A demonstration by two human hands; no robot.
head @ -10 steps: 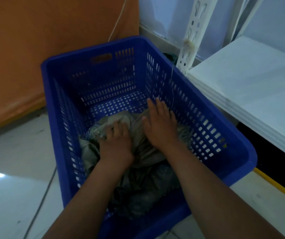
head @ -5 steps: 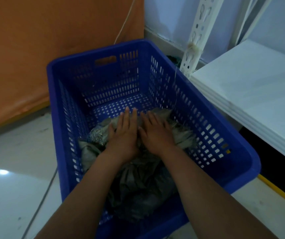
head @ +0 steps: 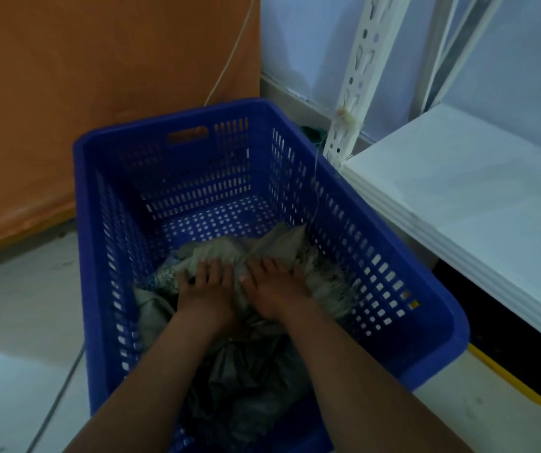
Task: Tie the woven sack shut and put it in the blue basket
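Since half a second earlier, the flat fingers [head: 211, 269] had been curled into the sack [head: 262, 243], and its cloth was bunched up beyond them. The sack was lying inside the blue basket [head: 86, 223], toward its near end. It was gripped by the left hand [head: 205, 291] and the right hand [head: 277, 289], placed side by side.
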